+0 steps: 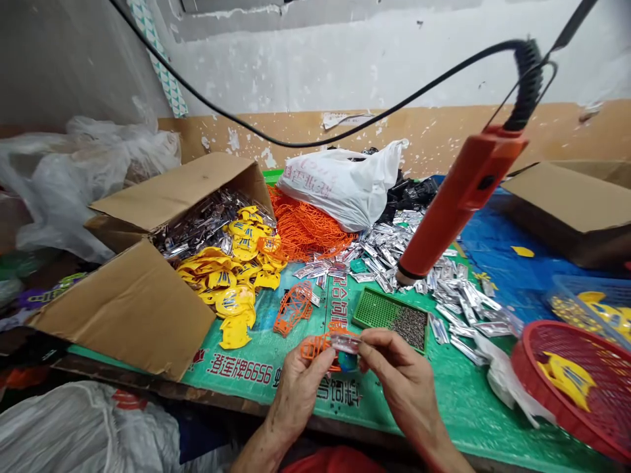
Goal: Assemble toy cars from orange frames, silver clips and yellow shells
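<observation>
My left hand (299, 389) is closed around an orange lattice-like plastic frame (312, 347) above the table's front part. Between thumb and fingertips, my right hand (403, 376) pinches one end of a shiny silver plastic piece (345, 343). That piece lies over the orange frame, and my left thumb touches its other end. A teal patch (348, 361) shows just below it; whether it belongs to the held parts I cannot tell. Beyond my hands, a similar orange frame (294, 309) rests on the green table cover (246, 378). A green tray (377, 305) holds many small dark screws.
A red electric screwdriver (451, 197) hangs at right on a black cable. At left, a cardboard box (162, 315) spills yellow parts (236, 299). Silver pieces (463, 295) lie scattered behind the tray. A white bag (345, 180) sits on orange frames; a red basket (537, 368) stands right.
</observation>
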`<state>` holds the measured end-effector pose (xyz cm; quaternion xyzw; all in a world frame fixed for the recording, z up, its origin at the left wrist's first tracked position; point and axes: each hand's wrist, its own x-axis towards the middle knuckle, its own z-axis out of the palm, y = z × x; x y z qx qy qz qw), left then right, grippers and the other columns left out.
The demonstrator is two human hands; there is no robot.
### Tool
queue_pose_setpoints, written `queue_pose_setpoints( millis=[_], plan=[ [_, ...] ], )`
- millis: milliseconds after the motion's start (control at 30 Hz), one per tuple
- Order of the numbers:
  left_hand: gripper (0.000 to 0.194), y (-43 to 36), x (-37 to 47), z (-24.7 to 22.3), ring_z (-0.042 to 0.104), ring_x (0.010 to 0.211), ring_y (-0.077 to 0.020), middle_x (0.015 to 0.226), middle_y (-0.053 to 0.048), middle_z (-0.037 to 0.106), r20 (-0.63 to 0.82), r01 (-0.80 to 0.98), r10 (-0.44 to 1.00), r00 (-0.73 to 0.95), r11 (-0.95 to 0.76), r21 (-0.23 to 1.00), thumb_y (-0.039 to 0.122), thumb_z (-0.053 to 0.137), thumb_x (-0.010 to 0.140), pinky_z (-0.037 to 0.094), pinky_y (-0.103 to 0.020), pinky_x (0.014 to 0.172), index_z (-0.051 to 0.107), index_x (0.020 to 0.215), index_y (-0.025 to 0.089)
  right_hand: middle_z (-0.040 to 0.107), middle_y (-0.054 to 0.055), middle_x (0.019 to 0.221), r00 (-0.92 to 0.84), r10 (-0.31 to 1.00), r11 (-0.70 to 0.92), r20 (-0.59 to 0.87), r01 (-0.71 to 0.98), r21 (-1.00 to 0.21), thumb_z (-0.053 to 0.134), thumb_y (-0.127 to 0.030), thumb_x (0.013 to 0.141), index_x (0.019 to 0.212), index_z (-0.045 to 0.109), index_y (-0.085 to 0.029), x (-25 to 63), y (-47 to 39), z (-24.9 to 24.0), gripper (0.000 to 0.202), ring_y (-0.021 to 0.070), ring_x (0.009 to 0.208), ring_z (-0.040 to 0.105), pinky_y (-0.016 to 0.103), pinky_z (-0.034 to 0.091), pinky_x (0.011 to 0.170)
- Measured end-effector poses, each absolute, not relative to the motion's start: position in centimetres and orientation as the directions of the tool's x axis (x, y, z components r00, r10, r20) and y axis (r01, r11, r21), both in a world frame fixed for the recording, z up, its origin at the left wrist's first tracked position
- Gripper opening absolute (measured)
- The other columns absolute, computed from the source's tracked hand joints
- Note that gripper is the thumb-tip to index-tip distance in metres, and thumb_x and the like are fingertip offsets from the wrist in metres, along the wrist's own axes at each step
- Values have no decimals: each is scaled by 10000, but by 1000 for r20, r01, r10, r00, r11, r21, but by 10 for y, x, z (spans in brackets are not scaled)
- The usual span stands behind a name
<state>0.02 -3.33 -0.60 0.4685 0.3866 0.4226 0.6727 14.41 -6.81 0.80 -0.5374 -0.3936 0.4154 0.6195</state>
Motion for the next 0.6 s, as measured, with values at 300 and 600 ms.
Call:
queue_pose_setpoints(
  millis=[300,600],
  plan=[
    [176,-35,5,5,660,813,-181,883,-43,731,-236,-488,878,418,435,757,235,684,770,517,-294,768,698,926,154,666,50,807,363,889,220,281,200,-955,640,-263,786,761,680,-218,159,-61,4,65,186,797,614,312,499,725],
    [169,-33,3,5,678,817,-193,858,-69,740,-259,-507,834,488,512,694,197,674,772,532,-289,759,728,917,128,657,19,733,377,922,-38,-89,-140,-989,763,-356,649,728,709,-214,162,-64,-2,171,148,672,585,248,492,587]
  ],
)
